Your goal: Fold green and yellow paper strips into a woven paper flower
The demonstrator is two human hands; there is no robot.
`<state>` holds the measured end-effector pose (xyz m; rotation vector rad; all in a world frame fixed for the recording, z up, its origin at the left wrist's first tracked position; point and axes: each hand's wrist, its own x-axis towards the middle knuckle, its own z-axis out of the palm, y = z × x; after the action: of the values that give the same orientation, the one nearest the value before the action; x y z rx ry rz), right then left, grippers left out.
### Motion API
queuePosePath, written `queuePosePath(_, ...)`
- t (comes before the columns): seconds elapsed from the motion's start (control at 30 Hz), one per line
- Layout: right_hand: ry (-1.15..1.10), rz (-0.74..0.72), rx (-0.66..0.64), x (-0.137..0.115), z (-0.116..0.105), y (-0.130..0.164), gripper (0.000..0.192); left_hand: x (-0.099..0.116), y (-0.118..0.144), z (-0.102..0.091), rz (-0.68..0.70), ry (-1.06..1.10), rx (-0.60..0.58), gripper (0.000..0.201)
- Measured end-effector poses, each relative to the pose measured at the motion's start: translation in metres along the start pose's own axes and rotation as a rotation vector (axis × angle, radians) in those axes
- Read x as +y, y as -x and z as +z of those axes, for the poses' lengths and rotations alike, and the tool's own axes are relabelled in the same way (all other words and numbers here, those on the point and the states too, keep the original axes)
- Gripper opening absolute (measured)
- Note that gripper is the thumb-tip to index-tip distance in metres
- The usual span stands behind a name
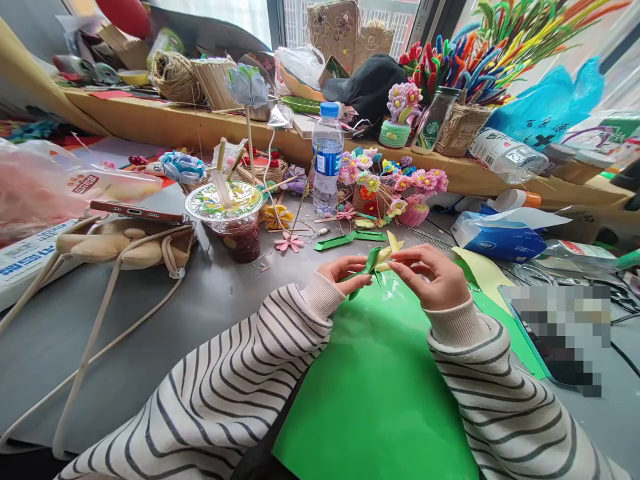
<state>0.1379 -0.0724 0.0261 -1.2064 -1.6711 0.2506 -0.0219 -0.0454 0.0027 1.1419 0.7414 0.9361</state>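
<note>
Two hands meet on one small folded paper piece (379,257), green with a pale yellow strip poking up. It hangs just above the near edge of the table (210,300), over a large green paper sheet (380,387) lying in front of us.

Left hand (345,272): fingers curled closed, thumb and forefinger pinching the green end of the piece. Right hand (435,275): fingers bent in, tips nipping the yellow end from the other side. Both sleeves striped.

Our judgement: this is a fold or a wrap in progress. It goes well if the left pinch stays firm as an anchor while the right fingertips work the crease, with the pressure kept light so the thin paper does not tear or buckle.

Further out: cut green strips (350,239) and a pink paper flower (289,243) lie just beyond the hands. A lidded plastic cup (231,220) with a dark drink stands to the left, a water bottle (327,160) behind it, and baskets of pipe-cleaner flowers (395,183) are nearby. A phone (135,212) rests on a beige bag (120,243).
</note>
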Motion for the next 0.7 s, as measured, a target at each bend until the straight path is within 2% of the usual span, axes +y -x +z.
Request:
queuePosePath(0.27, 0.009, 0.147, -0.025, 0.001, 0.005, 0.001, 0.02, -0.004, 0.001, 0.002, 0.076, -0.146, -0.018, 0.032)
queuePosePath(0.47, -0.119, 0.202, -0.103, -0.003, 0.006, 0.001, 0.018, -0.008, 0.0, 0.003, 0.156, -0.221, 0.008, 0.029)
queuePosePath(0.7, -0.023, 0.149, -0.177, -0.005, 0.0, -0.002, 0.014, -0.015, 0.001, 0.001, 0.166, -0.315, 0.017, 0.029)
